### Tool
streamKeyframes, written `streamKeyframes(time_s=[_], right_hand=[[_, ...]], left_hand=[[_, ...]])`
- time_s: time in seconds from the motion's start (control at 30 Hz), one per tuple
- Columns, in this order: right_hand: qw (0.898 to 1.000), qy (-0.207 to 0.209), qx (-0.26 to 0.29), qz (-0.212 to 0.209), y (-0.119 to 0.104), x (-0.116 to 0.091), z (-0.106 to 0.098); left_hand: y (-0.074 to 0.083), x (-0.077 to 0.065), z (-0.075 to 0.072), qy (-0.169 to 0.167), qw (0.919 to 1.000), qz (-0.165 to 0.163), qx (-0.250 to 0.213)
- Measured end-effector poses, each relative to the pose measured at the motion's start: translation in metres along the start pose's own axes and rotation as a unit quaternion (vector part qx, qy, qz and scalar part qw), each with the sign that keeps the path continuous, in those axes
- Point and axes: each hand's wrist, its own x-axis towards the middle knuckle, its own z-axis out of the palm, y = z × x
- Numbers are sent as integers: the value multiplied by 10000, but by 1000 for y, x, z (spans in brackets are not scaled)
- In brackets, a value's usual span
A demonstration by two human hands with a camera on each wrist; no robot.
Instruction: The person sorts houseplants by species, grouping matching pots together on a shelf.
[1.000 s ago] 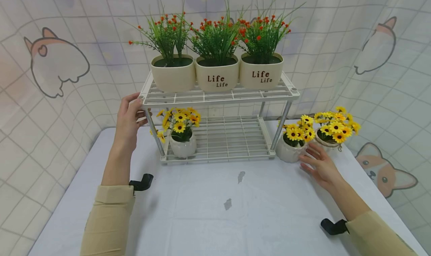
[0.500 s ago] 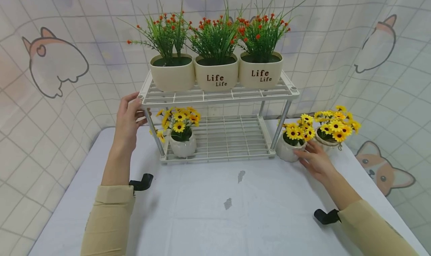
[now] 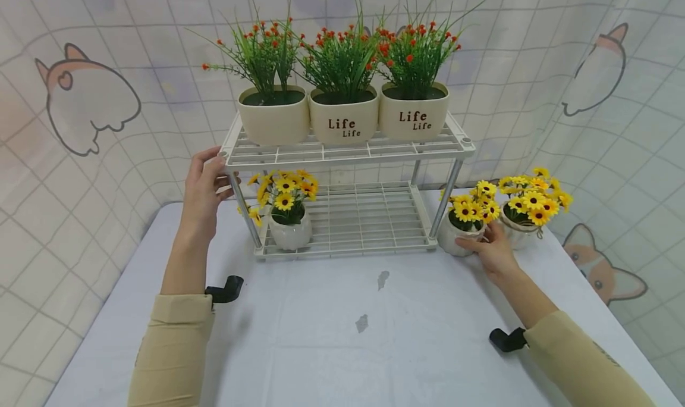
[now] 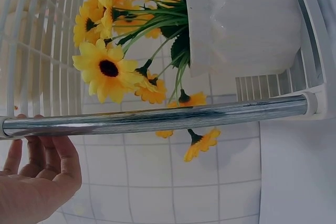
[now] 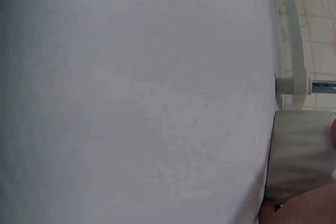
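"Beside the right front corner of the white wire rack [image 3: 348,251], what has just changed under your right hand [image 3: 497,255]?"

"A second ago your fingers hang spread just off the white ceramic sunflower pot [image 3: 451,239]. Now your thumb lies on its front wall and your fingers are round its right side, so you pinch the pot between them."

"Where does that leave it?"

"Upright on the table [image 3: 321,365], toward the far right corner, between the rack and the twine-tied sunflower pot [image 3: 517,235]. Whether it touches the rack's foot, I cannot tell you."

"And your left hand [image 3: 200,187]?"

"Unmoved: you hold the upper shelf's left front corner, fingers behind the steel post [image 4: 157,119], probably steadying the rack."

"What does the change mean for your work?"

"Your reach looks finished and your grip made, I judge, but no lift shows; the pot's base rests on the cloth. On the lower shelf, one sunflower pot [image 3: 291,235] stands near the left front corner, with bare wire to its right."
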Motion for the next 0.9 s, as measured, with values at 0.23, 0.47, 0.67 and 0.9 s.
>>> streamKeyframes(time_s=[0.23,0.47,0.67,0.9], right_hand=[[9997,-213,-86,-102,1,0,-3],[9990,-386,-166,-179,0,1,-6],[9988,-294,-241,-293,1,5,-4],[9981,-222,-303,-481,2,7,-2]], left_hand=[[0,0,1,0,10000,-38,25],[0,0,0,5,10000,-53,54],[0,-1,0,18,10000,-84,43],[1,0,0,30,10000,-60,48]])
